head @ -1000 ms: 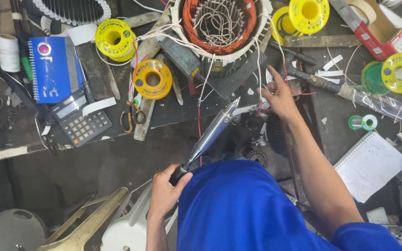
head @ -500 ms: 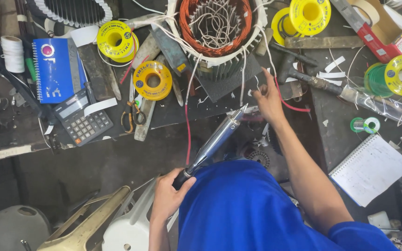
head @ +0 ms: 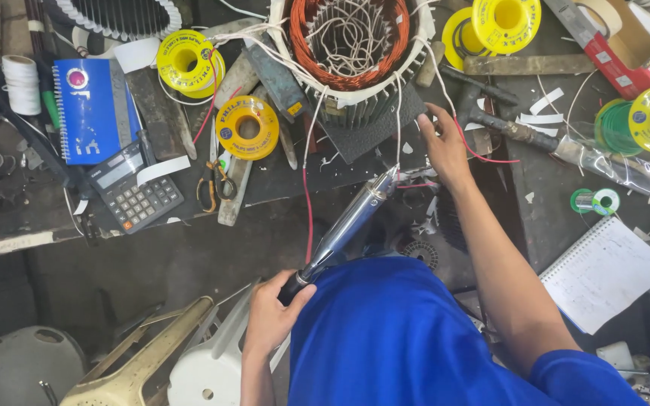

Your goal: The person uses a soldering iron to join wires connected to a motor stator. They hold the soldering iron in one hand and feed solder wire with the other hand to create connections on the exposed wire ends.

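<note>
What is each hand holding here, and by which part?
The left hand grips the metal soldering tool by its black handle end. The right hand touches white wires; a grip cannot be told.
</note>
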